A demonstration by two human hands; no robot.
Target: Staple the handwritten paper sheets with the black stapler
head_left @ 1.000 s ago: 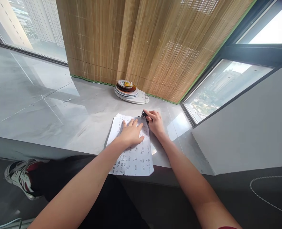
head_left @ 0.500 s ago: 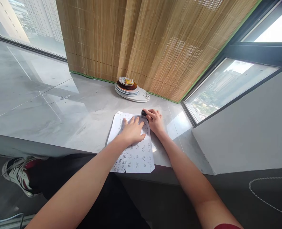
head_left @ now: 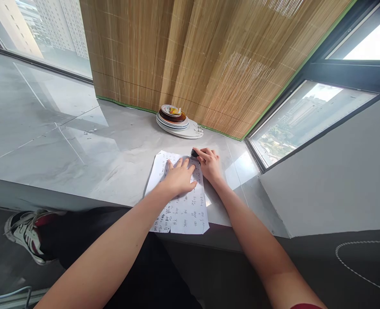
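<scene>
A white sheet of paper [head_left: 190, 214] with rows of handwriting lies on the grey sill, its near edge reaching over the front. My left hand [head_left: 179, 178] presses flat on it, fingers spread. At the paper's far right corner, my right hand [head_left: 209, 163] is closed around a small black stapler [head_left: 194, 153]. Most of the stapler is hidden by the fingers. Whether there is more than one sheet I cannot tell.
Behind the paper stands a stack of plates [head_left: 173, 122] with a small yellow packet [head_left: 175, 111] on top. Small scraps [head_left: 90, 131] lie on the sill [head_left: 119, 154] to the left. A bamboo blind [head_left: 177, 51] hangs at the back; a window [head_left: 306, 116] is at right.
Both hands, the paper and the stapler keep their places. The whole view has shifted very slightly.
</scene>
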